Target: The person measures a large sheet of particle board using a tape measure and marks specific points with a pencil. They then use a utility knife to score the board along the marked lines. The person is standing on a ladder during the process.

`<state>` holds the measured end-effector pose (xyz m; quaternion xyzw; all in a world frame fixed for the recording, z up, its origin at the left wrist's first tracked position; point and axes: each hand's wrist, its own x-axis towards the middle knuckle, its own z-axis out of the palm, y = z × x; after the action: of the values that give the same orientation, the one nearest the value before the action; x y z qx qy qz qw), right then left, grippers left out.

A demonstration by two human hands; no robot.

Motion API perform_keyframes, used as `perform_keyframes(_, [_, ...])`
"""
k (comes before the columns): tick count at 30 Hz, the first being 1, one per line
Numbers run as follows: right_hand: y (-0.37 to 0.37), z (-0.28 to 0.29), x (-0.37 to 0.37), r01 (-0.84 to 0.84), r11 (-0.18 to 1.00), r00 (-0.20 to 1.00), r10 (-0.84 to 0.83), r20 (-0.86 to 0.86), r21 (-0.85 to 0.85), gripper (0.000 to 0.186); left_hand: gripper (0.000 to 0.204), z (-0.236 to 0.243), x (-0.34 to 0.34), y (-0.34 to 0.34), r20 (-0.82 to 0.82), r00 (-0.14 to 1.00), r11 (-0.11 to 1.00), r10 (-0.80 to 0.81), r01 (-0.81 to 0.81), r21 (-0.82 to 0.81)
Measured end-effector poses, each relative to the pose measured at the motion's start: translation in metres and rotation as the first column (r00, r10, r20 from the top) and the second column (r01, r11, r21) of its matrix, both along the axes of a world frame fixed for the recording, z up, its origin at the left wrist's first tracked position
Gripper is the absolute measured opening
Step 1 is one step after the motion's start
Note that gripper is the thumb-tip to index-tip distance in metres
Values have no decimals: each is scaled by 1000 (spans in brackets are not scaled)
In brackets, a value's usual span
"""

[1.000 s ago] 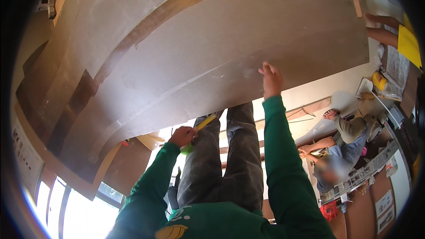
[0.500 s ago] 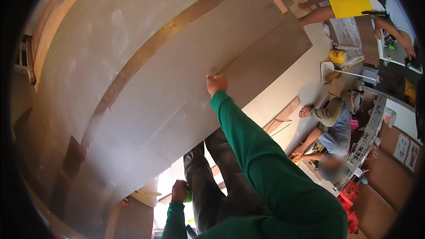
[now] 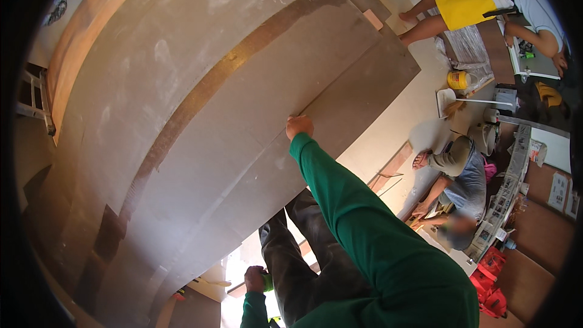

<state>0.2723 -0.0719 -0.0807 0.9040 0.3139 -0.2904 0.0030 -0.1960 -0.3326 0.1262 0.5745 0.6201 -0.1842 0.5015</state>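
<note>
Brown panel [image 3: 243,109], large, before the hands; right hand [image 3: 299,126], curled closed upon it, any held tool hidden; left hand [image 3: 254,278], below the near edge, gripping a green object [image 3: 268,281]; dark line [image 3: 340,77], apparently part-done, from right hand toward panel's right end; leftward, none visible.

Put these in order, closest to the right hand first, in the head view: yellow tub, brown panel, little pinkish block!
From the right hand:
1. Brown panel: directly under it.
2. Pinkish block: at the panel's upper-right end.
3. Yellow tub: right, beyond the panel.
</note>
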Motion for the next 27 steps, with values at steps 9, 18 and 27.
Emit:
perform_keyframes(9, [21,8,2,189,964,980,-171,-106,187,31,14,-8,-10,-7,14,1000,997,-2,1,74])
perform_keyframes(18, [37,36,17,223,974,964,-225,-143,-29,30,9,-13,-2,-8,14,975,966,-221,217,144])
perform_keyframes(27, [34,31,25,272,962,960,-269,-83,24,37,8,-6,18,-11,32,997,989,73,-76,124])
